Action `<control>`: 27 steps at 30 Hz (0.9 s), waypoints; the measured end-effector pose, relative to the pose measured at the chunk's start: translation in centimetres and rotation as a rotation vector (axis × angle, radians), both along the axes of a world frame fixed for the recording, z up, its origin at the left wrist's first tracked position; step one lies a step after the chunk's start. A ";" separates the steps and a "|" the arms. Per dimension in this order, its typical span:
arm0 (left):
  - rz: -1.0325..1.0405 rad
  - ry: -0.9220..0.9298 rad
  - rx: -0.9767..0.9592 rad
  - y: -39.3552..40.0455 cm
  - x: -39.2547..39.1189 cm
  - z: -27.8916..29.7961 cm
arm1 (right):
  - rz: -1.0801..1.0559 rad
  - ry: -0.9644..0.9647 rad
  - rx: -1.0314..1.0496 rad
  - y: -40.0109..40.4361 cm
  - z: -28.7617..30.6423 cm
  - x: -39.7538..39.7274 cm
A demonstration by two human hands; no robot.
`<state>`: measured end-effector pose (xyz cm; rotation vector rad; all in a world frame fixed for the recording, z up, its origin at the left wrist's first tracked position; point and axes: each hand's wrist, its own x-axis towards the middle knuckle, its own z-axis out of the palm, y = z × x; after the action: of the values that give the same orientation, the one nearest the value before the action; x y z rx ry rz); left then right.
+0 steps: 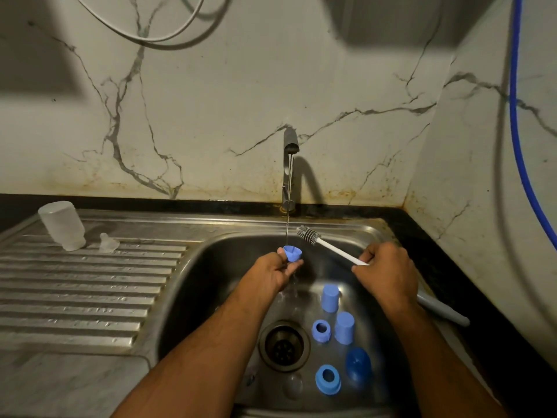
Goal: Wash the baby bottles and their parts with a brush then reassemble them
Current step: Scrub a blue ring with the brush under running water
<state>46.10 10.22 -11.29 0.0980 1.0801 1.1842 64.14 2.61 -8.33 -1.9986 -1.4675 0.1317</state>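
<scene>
My left hand [278,268] pinches a small blue bottle part [292,253] under the thin stream from the tap [290,164], over the sink [211,267]. My right hand [387,271] grips the white handle of the bottle brush [325,244], bristles just right of the part. More blue caps [330,298] and rings [328,379] lie in the near right of the basin. A clear bottle [62,226] stands upside down far left on the drainboard [75,291].

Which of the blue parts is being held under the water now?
The small blue cup-shaped part, pinched in the left hand beneath the stream. The other blue parts lie on the sink floor.
</scene>
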 end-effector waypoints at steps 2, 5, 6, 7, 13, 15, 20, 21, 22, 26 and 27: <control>-0.006 0.025 0.006 0.1 0.2 -0.1 | 0.001 -0.004 -0.007 0.0 0.1 -0.1; -0.019 0.020 -0.016 -0.2 0.3 -0.3 | -0.003 0.001 -0.019 0.0 0.2 -0.1; -0.020 0.029 -0.006 -0.4 0.2 -0.4 | -0.002 0.003 -0.021 0.0 0.2 -0.1; -0.027 0.039 0.001 -0.6 0.2 -0.5 | -0.001 0.003 -0.022 0.0 0.3 -0.1; -0.036 -0.020 0.005 -1.5 -0.5 -0.1 | -0.005 -0.016 -0.030 -0.2 0.5 -0.3; -0.023 -0.046 0.028 -1.8 -0.9 0.0 | -0.001 -0.023 -0.028 -0.2 0.5 -0.4; 0.011 -0.080 0.040 -1.8 -2.2 0.0 | -0.004 -0.025 -0.032 -0.2 0.5 -0.4; 0.015 -0.082 0.036 -1.7 -2.5 0.0 | -0.001 -0.018 -0.032 -0.2 0.5 -0.4; 0.013 -0.081 0.034 -1.7 -2.6 0.0 | 0.002 -0.011 -0.033 -0.2 0.5 -0.5; 0.034 -0.080 0.035 -1.6 -2.8 0.1 | -0.001 -0.009 -0.042 -0.3 0.6 -0.6; 0.041 -0.080 0.029 -1.7 -2.9 0.2 | 0.000 -0.010 -0.046 -0.3 0.7 -0.6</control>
<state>43.19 8.55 -11.11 0.0508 0.9988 1.2307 63.54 2.31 -7.67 -2.0385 -1.4836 0.1567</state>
